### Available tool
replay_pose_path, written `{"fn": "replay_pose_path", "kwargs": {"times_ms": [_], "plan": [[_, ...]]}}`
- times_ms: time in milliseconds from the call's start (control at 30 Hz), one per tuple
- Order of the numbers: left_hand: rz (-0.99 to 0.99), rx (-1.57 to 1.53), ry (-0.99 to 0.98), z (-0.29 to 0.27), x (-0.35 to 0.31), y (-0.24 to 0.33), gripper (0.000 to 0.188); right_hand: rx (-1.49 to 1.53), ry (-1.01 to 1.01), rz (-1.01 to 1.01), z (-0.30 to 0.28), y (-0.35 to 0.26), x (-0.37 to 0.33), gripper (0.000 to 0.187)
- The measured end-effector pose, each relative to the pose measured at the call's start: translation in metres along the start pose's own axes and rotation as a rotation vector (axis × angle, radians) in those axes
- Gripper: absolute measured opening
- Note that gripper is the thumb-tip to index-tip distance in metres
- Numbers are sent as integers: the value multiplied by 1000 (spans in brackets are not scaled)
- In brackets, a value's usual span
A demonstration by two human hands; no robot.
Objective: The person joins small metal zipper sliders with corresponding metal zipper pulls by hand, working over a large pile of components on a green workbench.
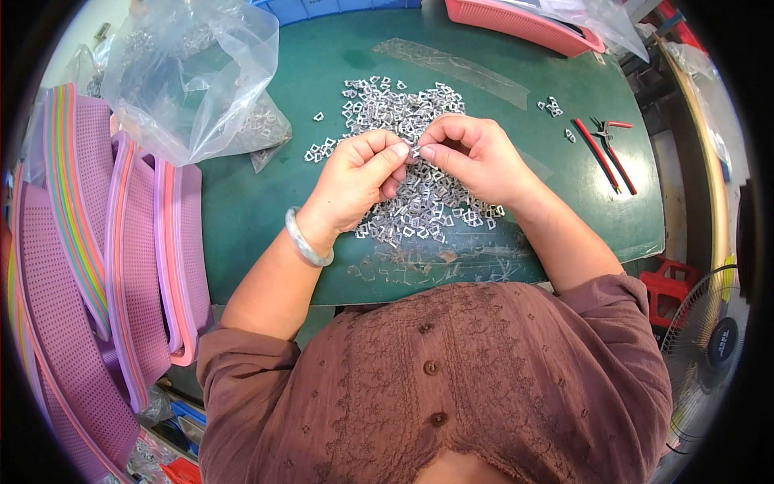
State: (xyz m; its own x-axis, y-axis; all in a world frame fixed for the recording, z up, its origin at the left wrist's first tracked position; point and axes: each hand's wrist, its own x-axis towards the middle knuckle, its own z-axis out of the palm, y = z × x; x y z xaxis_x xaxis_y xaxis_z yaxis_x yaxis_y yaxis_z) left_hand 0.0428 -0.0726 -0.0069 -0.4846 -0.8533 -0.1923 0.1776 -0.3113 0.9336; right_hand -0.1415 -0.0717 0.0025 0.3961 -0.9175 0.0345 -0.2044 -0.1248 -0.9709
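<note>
Together, the left hand (359, 173) and right hand (476, 153) are pinching one small metal clip (416, 151) between closed fingertips (above the clip pile (411, 161)) on the green table (266, 202).

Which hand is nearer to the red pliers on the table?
Right. The right hand is over the pile of metal clips, with the pliers lying apart on its right side. The left hand is farther, beyond the right hand.
</note>
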Motion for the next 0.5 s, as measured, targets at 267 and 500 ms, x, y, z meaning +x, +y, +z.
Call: {"fn": "replay_pose_path", "kwargs": {"times_ms": [267,500], "plan": [[-101,-107,-43,1,-2,2,12,-293,85,-403,0,-1,3,8],[-3,-114,28,2,-1,0,10,-184,116,-316,3,-4,2,11]]}}
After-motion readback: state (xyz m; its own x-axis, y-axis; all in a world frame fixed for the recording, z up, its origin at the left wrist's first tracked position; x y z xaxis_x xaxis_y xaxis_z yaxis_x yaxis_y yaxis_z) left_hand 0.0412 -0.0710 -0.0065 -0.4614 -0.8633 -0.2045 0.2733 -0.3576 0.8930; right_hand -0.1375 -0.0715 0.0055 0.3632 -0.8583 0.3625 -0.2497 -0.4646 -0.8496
